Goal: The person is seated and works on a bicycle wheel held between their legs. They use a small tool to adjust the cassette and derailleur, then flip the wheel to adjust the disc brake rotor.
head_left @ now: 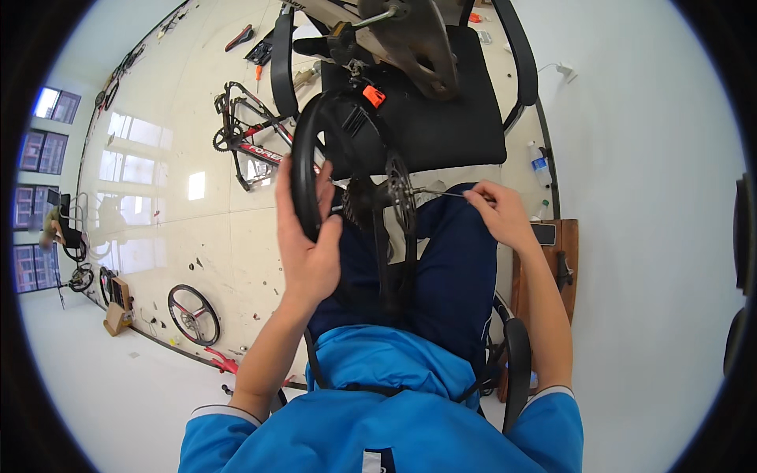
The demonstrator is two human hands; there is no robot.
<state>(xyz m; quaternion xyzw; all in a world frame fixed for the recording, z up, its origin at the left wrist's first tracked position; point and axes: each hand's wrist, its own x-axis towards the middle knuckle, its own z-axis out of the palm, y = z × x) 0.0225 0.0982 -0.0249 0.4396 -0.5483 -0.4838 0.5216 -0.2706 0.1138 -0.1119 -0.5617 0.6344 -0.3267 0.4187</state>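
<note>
Your right grip (497, 210) is closed on a thin metal rod (443, 193), which points left from it toward the hub, beside the brake disc (403, 193); whether its tip touches anything is too small to tell. Your left grip (310, 256) is clamped around the tyre of the black wheel (304, 177), which stands upright between your two grips. Tyre and disc already sit on that wheel; what is left seems to lie at the hub, though you cannot tell from here what is loose or tight. Beyond both grips, bicycle parts (406, 47) rest on a black chair (473, 134); left of your left grip, a stripped frame (256, 150) and another wheel (192, 317) await on the floor (229, 252).
</note>
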